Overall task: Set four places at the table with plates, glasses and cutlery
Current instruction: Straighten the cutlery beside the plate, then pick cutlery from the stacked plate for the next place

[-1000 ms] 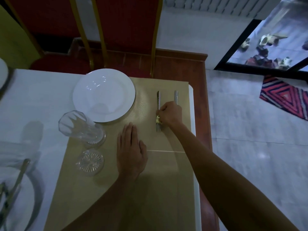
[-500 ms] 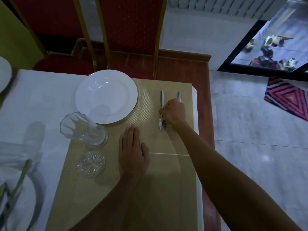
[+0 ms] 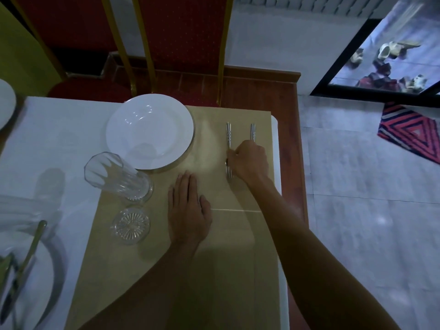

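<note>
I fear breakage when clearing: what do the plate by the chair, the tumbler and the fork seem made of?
The plate looks like glazed white ceramic: glossy highlights. The tumbler: clear faceted glass, possibly plastic. The fork: polished metal, probably steel, silvery sheen.

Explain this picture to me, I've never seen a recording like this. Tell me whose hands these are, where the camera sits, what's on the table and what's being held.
There is no machine here. A person is setting a table, and one camera worn on their head looks down at their own arms. The left hand lies flat on a tan mat. The right hand has its fingers curled round a fork that lies on the mat. A second piece of cutlery lies beside it, with its lower end hidden under the hand. To the left are a white plate, a clear glass and a small glass dish. A red chair is behind the table.
</note>
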### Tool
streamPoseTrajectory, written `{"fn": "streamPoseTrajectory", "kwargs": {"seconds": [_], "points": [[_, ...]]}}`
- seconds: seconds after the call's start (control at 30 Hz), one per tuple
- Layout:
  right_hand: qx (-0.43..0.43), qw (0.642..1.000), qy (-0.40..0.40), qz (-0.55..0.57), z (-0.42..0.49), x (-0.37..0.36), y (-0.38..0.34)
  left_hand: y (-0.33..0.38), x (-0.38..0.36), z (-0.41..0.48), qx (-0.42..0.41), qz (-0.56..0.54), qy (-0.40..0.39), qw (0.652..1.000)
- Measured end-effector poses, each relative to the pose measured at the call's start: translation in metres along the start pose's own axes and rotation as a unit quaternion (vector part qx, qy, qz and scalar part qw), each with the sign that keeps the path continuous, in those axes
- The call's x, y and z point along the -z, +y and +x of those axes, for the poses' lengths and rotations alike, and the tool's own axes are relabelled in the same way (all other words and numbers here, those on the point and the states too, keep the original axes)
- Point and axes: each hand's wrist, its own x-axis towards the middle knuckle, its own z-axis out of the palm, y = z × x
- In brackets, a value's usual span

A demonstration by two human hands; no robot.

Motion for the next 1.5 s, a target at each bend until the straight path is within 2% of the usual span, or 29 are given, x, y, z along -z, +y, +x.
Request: {"fn": "streamPoseTrajectory", "kwargs": {"seconds": [0.13, 0.33, 0.47, 0.63, 0.77, 1.2, 1.33, 1.5], "points": [[0.018, 0.999, -0.038, 0.019, -0.064, 0.000, 0.009, 0.001, 0.005, -0.001, -0.003, -0.008, -0.004, 1.000], [0.002, 0.998, -0.066, 0.012, -0.128, -0.004, 0.019, 0.002, 0.035, -0.016, -0.018, -0.019, -0.092, 0.995], [0.010, 0.997, -0.065, 0.043, -0.159, -0.019, 0.010, -0.002, 0.079, -0.049, -0.012, -0.060, -0.076, 0.995], [-0.006, 0.987, -0.076, 0.138, -0.198, -0.055, -0.017, -0.040, 0.133, -0.091, 0.085, -0.134, -0.060, 0.985], [0.009, 0.981, -0.124, 0.146, -0.230, -0.095, -0.050, -0.088, 0.165, -0.102, 0.140, -0.143, -0.050, 0.978], [0.163, 0.954, -0.250, 0.032, -0.300, -0.230, -0.164, -0.287, 0.247, -0.139, 0.281, -0.138, -0.031, 0.949], [0.178, 0.948, -0.264, -0.017, -0.312, -0.258, -0.186, -0.320, 0.251, -0.152, 0.302, -0.139, -0.053, 0.941], [0.183, 0.937, -0.273, -0.116, -0.322, -0.279, -0.193, -0.328, 0.252, -0.150, 0.297, -0.157, -0.053, 0.940]]}}
